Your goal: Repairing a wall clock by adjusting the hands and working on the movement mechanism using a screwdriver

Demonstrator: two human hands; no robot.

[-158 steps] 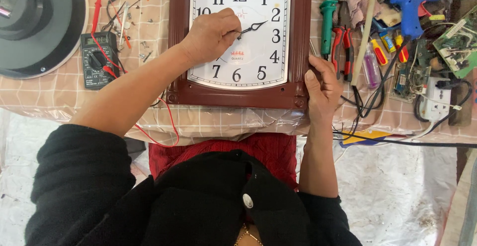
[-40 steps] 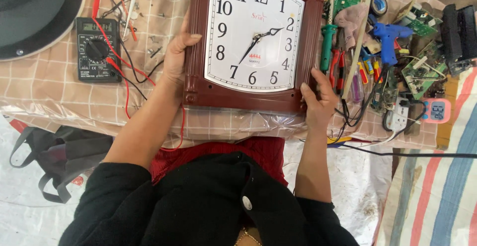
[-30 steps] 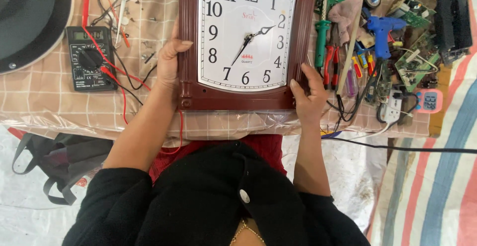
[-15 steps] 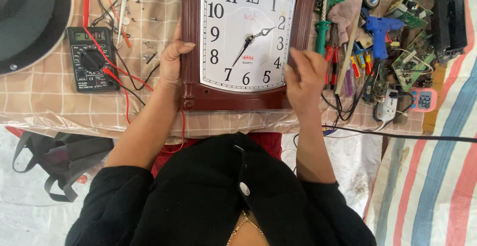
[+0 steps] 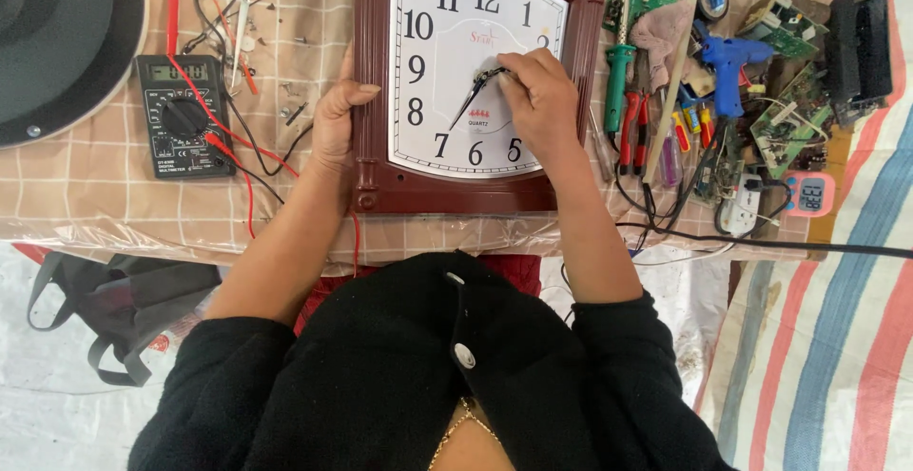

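Brown-framed wall clock between black multimeter and cluttered tools.

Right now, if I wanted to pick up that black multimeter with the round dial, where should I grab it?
Probably by its two long sides, coming down from above. The black multimeter lies flat on the checked tablecloth, face up. The red wires cross its right part, so grip toward the lower left, clear of them. The left hand is nearest, holding the brown wall clock.

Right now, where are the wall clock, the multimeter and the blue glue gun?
wall clock [image 5: 433, 115]: head view, on the white dial.
multimeter [image 5: 183, 117]: head view, on its rotary selector.
blue glue gun [image 5: 728, 67]: head view, on its body.
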